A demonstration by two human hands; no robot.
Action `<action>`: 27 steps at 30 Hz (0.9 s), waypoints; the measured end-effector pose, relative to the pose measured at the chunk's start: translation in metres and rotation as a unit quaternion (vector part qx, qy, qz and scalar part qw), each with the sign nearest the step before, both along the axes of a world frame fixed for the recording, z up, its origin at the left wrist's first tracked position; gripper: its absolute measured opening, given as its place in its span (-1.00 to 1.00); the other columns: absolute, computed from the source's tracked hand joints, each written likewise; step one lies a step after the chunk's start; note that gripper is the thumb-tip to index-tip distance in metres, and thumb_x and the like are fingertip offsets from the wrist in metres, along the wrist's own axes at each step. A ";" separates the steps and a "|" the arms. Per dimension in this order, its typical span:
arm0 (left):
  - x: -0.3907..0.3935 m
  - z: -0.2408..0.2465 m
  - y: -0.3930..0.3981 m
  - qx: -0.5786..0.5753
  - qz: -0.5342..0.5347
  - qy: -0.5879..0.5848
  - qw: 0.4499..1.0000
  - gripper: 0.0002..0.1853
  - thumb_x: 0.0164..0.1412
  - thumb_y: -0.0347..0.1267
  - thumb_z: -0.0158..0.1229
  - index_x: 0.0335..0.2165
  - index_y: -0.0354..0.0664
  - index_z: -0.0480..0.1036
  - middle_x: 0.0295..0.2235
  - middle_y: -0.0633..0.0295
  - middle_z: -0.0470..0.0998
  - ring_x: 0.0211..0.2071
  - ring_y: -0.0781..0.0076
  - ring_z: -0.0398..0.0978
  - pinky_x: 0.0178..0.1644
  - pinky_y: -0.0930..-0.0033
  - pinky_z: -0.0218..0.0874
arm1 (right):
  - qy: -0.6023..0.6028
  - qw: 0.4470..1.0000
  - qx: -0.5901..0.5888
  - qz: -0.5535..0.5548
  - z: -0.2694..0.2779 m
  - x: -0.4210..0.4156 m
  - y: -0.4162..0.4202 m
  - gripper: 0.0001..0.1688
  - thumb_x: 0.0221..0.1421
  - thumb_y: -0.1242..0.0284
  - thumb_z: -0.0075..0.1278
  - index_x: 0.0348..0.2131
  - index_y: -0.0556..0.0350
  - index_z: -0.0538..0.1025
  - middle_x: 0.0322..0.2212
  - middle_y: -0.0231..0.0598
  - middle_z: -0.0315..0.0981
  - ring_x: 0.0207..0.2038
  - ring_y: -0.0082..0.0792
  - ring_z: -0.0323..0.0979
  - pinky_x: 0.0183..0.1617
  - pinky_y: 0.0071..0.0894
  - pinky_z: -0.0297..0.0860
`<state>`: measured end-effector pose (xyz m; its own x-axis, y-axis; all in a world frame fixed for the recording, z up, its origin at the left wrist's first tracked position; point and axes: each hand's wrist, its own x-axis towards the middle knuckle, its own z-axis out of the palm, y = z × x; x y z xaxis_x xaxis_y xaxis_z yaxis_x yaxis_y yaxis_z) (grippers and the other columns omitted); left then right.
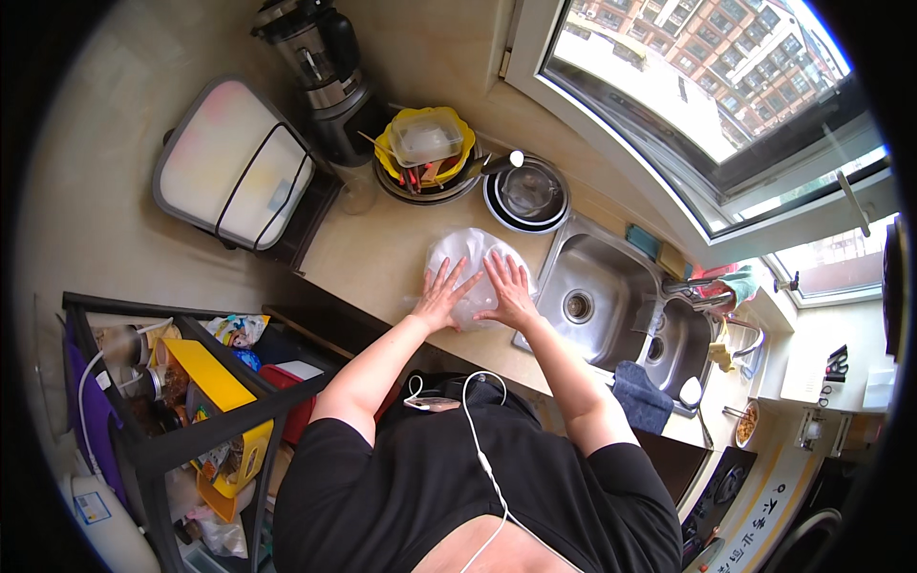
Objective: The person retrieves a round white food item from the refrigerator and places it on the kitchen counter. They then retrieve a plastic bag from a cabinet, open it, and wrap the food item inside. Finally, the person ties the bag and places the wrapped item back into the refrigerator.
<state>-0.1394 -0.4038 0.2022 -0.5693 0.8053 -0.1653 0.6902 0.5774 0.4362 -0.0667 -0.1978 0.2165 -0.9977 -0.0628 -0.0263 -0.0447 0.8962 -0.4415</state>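
Observation:
A white translucent plastic bag (471, 247) lies on the beige countertop (365, 265), just left of the sink. Its contents, if any, cannot be made out. My left hand (438, 295) rests on the bag's left side with the fingers spread. On the right side of the bag lies my right hand (510, 292), also palm down with its fingers apart. Neither hand grips anything. The two thumbs point towards each other over the near part of the bag.
Right of the bag is a double-bowl steel sink (605, 286), with a dark cloth (640, 397) over its near edge. Behind stand nested bowls (526, 193), a yellow basket (458, 132) and a blender (329, 86). A black-framed rack (200, 437) is at left; an open window (688, 107) juts in.

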 end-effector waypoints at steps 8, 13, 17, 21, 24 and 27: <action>-0.001 -0.014 -0.004 0.028 0.018 0.016 0.999 0.39 -0.55 -0.18 0.58 0.28 0.48 -0.08 0.35 0.28 -0.19 0.35 -0.02 -0.24 0.28 -0.39 -0.21 | -0.017 0.999 0.027 0.011 -0.009 -0.001 0.001 0.35 -0.46 -0.09 0.35 0.29 -0.25 0.09 0.28 -0.18 -0.04 0.33 0.10 -0.17 0.34 0.26 -0.20; 0.000 -0.016 -0.006 0.023 0.021 0.011 0.999 0.35 -0.52 -0.16 0.57 0.28 0.50 -0.05 0.34 0.26 -0.13 0.35 -0.01 -0.19 0.28 -0.39 -0.21 | -0.033 0.999 0.019 0.024 -0.016 -0.001 -0.001 0.32 -0.40 -0.03 0.35 0.30 -0.19 0.08 0.30 -0.15 -0.08 0.35 0.07 -0.18 0.36 0.16 -0.20; 0.002 -0.018 -0.006 0.010 0.012 0.019 1.000 0.33 -0.50 -0.17 0.56 0.28 0.50 -0.04 0.34 0.26 -0.10 0.34 0.00 -0.17 0.28 -0.39 -0.23 | -0.055 0.998 0.011 0.038 -0.026 0.001 -0.001 0.32 -0.40 0.01 0.36 0.29 -0.09 0.08 0.31 -0.17 -0.08 0.36 -0.01 -0.21 0.39 0.07 -0.20; 0.004 -0.022 -0.007 0.003 0.008 0.019 1.000 0.31 -0.48 -0.17 0.56 0.27 0.49 -0.03 0.33 0.25 -0.09 0.34 0.00 -0.16 0.29 -0.37 -0.26 | -0.055 0.997 0.007 0.045 -0.033 0.003 -0.002 0.32 -0.39 0.04 0.37 0.29 -0.04 0.08 0.31 -0.19 -0.07 0.37 -0.04 -0.22 0.40 0.04 -0.20; 0.003 -0.027 -0.007 -0.003 0.004 0.024 1.000 0.29 -0.46 -0.16 0.55 0.27 0.48 -0.02 0.33 0.25 -0.08 0.34 0.00 -0.16 0.29 -0.36 -0.27 | -0.054 0.998 0.000 0.045 -0.037 0.003 -0.002 0.32 -0.39 0.05 0.37 0.29 -0.03 0.08 0.31 -0.19 -0.07 0.37 -0.05 -0.22 0.40 0.03 -0.20; 0.003 -0.031 -0.008 -0.008 0.002 0.025 1.000 0.28 -0.46 -0.15 0.55 0.27 0.47 -0.01 0.33 0.24 -0.07 0.34 0.00 -0.16 0.30 -0.36 -0.28 | -0.054 0.997 -0.005 0.048 -0.040 0.002 -0.003 0.31 -0.39 0.06 0.37 0.29 -0.03 0.08 0.31 -0.18 -0.07 0.37 -0.05 -0.22 0.40 0.02 -0.20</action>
<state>-0.1367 -0.4114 0.1714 -0.5800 0.8009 -0.1490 0.7093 0.5864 0.3911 -0.0643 -0.2003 0.1761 -0.9785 -0.1586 -0.1318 -0.0820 0.8857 -0.4569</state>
